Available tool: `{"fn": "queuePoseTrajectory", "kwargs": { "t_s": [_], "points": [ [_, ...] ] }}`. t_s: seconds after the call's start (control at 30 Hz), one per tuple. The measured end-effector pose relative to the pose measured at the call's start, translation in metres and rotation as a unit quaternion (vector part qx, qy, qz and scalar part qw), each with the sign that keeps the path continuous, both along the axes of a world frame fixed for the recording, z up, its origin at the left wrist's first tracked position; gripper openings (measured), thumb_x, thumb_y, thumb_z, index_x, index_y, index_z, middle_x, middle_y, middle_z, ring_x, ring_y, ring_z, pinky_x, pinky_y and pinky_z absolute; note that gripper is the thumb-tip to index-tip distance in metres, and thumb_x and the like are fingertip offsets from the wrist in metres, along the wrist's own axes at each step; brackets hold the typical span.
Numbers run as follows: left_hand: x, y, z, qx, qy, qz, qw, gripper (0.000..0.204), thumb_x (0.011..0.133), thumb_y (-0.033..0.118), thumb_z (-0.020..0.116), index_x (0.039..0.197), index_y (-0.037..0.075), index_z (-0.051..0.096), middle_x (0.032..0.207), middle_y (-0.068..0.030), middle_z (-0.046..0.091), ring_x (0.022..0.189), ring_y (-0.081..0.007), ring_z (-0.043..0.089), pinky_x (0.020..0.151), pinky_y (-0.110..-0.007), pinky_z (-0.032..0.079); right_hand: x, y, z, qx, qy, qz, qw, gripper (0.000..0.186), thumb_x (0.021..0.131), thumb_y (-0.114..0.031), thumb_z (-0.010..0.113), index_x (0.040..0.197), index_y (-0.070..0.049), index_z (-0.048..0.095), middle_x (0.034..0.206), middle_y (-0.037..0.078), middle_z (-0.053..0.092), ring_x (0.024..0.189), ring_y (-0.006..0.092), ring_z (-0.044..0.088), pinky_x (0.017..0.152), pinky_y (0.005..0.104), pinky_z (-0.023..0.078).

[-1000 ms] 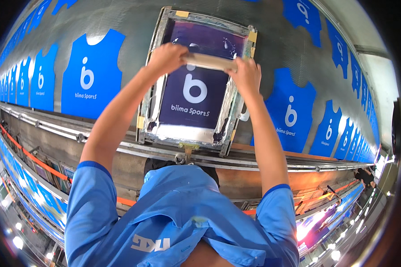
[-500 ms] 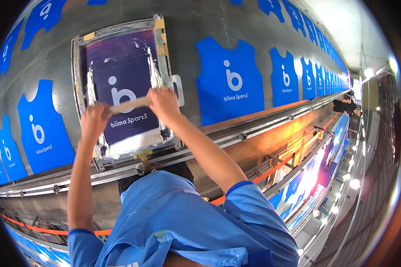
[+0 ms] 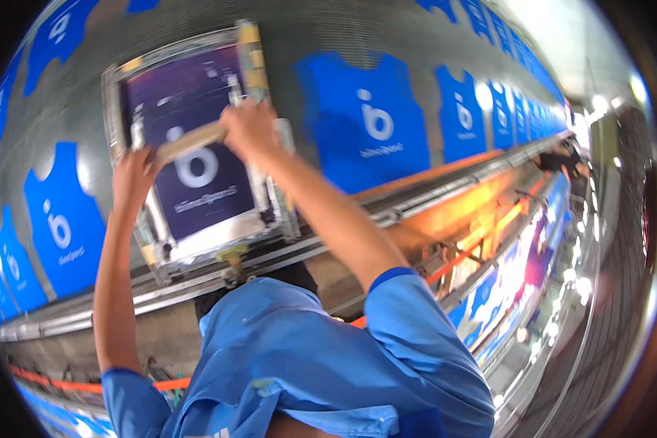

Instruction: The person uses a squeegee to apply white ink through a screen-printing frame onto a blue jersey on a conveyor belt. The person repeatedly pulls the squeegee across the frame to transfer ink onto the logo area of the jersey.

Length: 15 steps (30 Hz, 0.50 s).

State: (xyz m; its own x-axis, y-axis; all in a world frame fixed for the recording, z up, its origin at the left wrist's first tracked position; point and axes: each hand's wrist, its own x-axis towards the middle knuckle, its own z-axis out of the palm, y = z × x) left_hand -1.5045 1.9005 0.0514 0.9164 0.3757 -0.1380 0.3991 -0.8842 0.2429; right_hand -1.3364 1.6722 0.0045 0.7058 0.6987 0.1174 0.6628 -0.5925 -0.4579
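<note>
I see one squeegee (image 3: 190,142) gripped by left hand (image 3: 133,179) and right hand (image 3: 250,130), one screen frame (image 3: 197,146), many blue vests (image 3: 369,124) along long grey desk (image 3: 87,87).

Bright, glare at right — motion-blurred, edges bent, dark rim.

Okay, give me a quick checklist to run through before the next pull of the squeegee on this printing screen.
1. Left hand on the squeegee: ok, at its left end.
2. Right hand on the squeegee: ok, at its right end.
3. Squeegee inside the screen frame: ok, lying across the dark mesh.
4. Frame seated flat on the table: cannot tell.
5. Blue jersey under the screen: cannot tell, hidden by the mesh.
6. Neighbouring printed jersey out from under the frame: ok, it lies apart to the right.
</note>
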Motion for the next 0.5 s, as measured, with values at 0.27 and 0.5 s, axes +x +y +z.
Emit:
{"fn": "queuePoseTrajectory", "kwargs": {
  "t_s": [0.27,0.5],
  "points": [
    [0.121,0.083,0.009,0.036,-0.024,-0.085,0.995,0.04,0.078,0.033,0.08,0.11,0.009,0.073,0.092,-0.0178,0.073,0.092,-0.04,0.07,0.079,-0.049,0.054,0.118,0.065,0.012,-0.054,0.015,0.036,0.998,0.039,0.076,-0.04,0.084,0.102,-0.012,0.074,0.095,0.013,0.075,0.095,0.0336,0.072,0.085,0.0454,0.055],
    [0.07,0.044,-0.011,0.041,0.004,-0.078,0.996,0.023,0.082,0.028,0.076,0.102,0.017,0.074,0.096,-0.009,0.075,0.096,-0.0321,0.072,0.084,-0.046,0.057,0.053,0.028,0.0,-0.039,0.102,0.003,0.994,0.038,0.079,-0.034,0.083,0.102,-0.007,0.07,0.097,0.016,0.074,0.096,0.0356,0.07,0.084,0.0474,0.054]
  ]
}}
